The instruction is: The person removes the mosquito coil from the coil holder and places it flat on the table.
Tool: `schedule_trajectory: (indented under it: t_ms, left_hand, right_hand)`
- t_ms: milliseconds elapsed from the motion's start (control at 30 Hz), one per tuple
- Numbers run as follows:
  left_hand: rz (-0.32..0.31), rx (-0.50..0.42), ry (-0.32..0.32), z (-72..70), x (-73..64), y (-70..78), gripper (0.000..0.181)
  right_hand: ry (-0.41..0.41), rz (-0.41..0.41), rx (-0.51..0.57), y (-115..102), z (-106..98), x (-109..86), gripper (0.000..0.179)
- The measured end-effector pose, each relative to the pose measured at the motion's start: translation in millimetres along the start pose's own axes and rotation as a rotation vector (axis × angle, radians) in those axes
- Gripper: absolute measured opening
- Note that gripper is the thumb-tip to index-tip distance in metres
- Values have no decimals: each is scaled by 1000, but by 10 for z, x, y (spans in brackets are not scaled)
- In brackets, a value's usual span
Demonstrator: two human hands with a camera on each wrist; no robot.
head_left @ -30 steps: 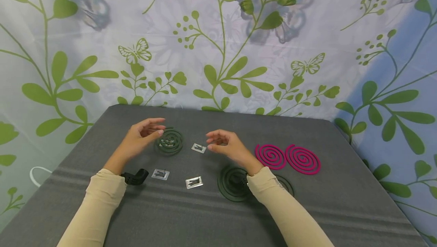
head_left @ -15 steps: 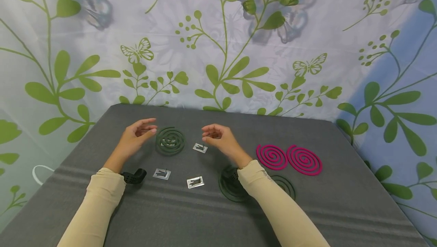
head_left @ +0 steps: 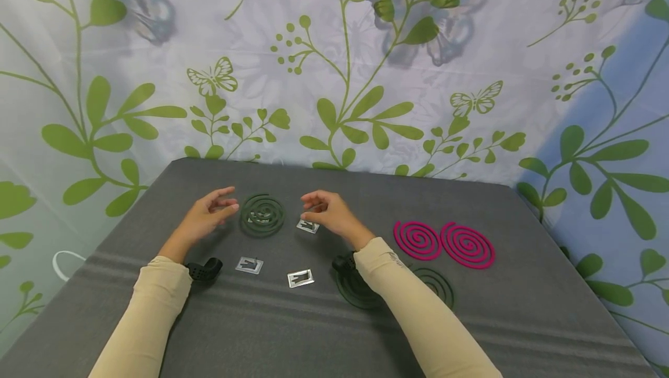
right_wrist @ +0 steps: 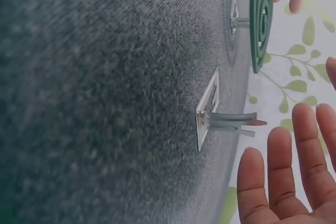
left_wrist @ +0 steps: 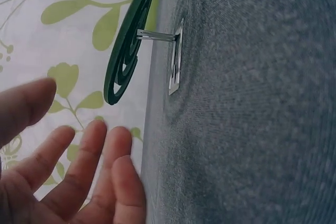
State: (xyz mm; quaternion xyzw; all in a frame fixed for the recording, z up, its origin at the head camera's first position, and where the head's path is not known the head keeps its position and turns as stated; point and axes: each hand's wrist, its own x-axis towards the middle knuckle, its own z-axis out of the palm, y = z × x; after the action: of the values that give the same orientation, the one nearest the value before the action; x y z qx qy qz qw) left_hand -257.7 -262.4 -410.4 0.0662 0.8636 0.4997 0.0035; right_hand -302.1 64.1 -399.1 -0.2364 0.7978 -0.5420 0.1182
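Observation:
A green mosquito coil [head_left: 269, 225] sits raised on the upright prong of a small metal coil stand [left_wrist: 176, 64], clear of the grey table. My left hand [head_left: 205, 216] is just left of this coil, fingers loosely bent and holding nothing. In the left wrist view its fingertips are apart from the coil's edge. My right hand [head_left: 330, 213] hovers by another metal stand [right_wrist: 209, 109], whose bent-up prongs point towards the fingers in the right wrist view. Nothing is in the right hand either. In the head view its fingers partly cover that stand.
Two more metal stands [head_left: 249, 265] lie nearer on the grey table [head_left: 292, 331]. Green coils [head_left: 355, 295] lie partly hidden below the right forearm. Two pink coils [head_left: 418, 241] lie side by side at the right. A leaf-patterned curtain [head_left: 292, 87] hangs behind.
My left hand has drawn back leftwards from the raised green coil. The right hand has shifted left, over the far metal stand. The coil stays put on its stand.

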Motion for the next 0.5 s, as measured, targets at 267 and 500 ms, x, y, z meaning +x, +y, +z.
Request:
schedule_trajectory:
  t_ms: [267,500]
  left_hand:
    - [-22,-40,-131,15,3,-35,67]
    - [-27,-43,-159,16,2,-28,69]
  right_hand:
    - [-73,66,-54,13,86,136,54]
    - [-88,141,-95,76,132,247,60]
